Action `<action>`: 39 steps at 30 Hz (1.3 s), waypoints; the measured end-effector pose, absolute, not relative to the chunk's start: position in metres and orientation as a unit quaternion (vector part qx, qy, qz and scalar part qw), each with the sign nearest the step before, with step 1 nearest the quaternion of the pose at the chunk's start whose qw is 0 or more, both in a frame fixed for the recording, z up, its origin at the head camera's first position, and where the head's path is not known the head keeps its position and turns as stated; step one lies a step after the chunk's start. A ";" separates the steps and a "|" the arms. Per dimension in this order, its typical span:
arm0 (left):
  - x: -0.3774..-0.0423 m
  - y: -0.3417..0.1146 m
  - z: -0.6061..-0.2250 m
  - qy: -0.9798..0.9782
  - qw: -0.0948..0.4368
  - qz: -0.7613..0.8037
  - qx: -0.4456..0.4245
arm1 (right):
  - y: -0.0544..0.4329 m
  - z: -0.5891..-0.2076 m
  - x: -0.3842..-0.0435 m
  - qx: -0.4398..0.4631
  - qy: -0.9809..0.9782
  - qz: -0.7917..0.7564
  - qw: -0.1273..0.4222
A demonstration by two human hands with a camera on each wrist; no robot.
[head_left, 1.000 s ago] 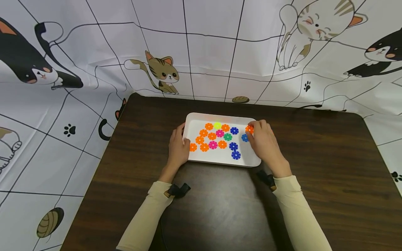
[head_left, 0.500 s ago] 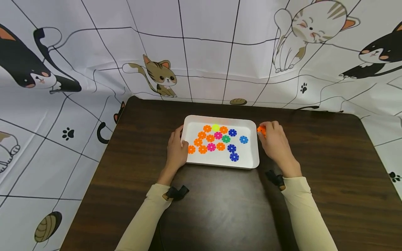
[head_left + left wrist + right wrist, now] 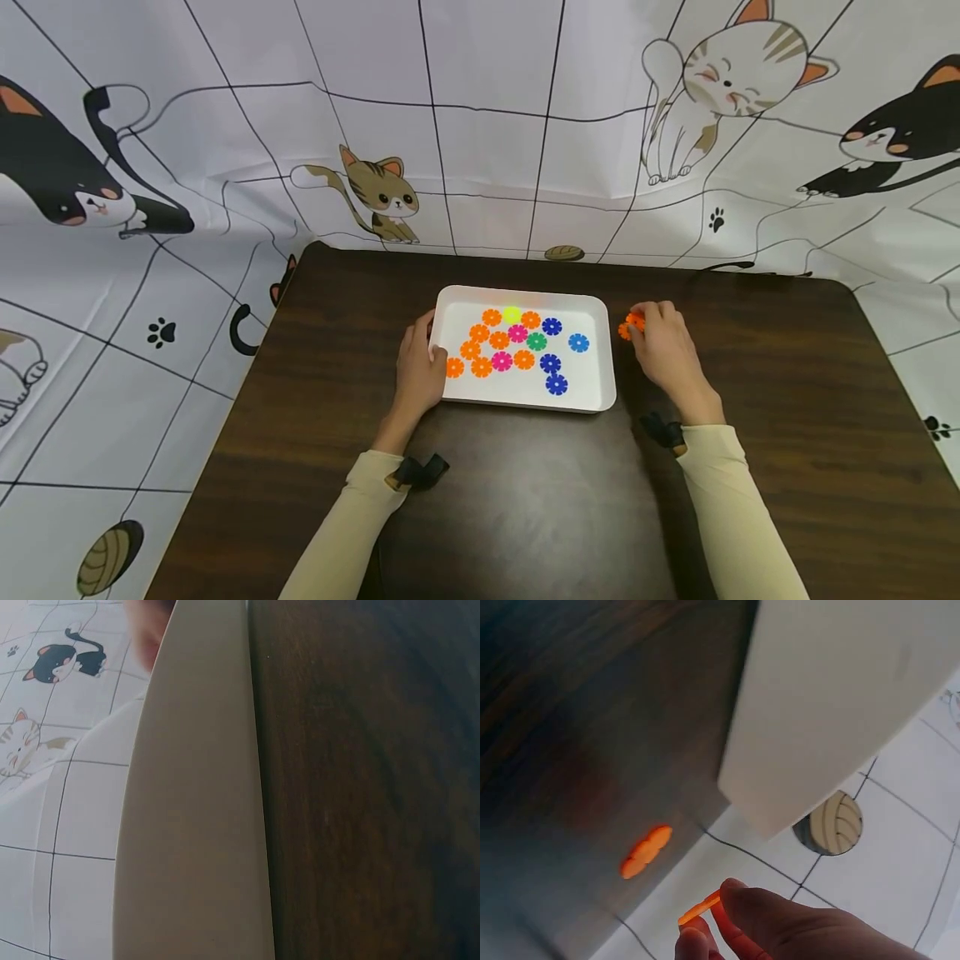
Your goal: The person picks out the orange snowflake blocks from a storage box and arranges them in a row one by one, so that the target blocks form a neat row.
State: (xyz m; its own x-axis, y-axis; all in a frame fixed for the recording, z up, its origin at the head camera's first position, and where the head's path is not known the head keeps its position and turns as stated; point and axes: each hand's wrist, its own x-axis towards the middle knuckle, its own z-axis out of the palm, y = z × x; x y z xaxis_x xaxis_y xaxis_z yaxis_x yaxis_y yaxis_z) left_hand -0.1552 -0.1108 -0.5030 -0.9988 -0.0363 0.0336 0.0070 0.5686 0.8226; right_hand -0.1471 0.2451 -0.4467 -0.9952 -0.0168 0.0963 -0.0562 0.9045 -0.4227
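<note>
A white rectangular tray (image 3: pixel 592 392) holds several notched plastic discs: orange, pink, dark blue, green, yellow and one light blue disc (image 3: pixel 578 342). My left hand (image 3: pixel 420 362) grips the tray's left end, thumb over the rim; the left wrist view shows mostly the tray's outer wall (image 3: pixel 195 787). Just right of the tray, my right hand (image 3: pixel 669 350) pinches an orange disc (image 3: pixel 700 907) between thumb and fingers, above the table. Close by, a further orange piece (image 3: pixel 646 851) lies on the tabletop; whether it is one disc or overlapping discs, I cannot tell.
The dark wood table (image 3: pixel 787 433) extends around the tray on all sides. A white cat-print sheet (image 3: pixel 495 142) hangs behind the table and along its left. Each wrist carries a black strap-like camera mount (image 3: pixel 420 472).
My right hand has moved from over the tray's right end out to the table on the right, carrying the orange disc. The left hand keeps its hold on the tray.
</note>
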 end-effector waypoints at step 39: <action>-0.153 -0.110 -0.504 -0.883 0.029 -0.468 0.008 | 0.272 -0.474 -0.154 -0.043 -0.981 0.187 0.017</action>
State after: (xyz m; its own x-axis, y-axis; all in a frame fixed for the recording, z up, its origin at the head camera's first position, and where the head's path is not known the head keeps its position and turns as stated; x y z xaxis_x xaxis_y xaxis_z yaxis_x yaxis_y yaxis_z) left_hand -0.1532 -0.1104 -0.5041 -0.9982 -0.0405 0.0442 0.0138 0.5619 0.8271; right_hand -0.1541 0.2716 -0.4743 -0.9958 0.0905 0.0168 0.0779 0.9261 -0.3691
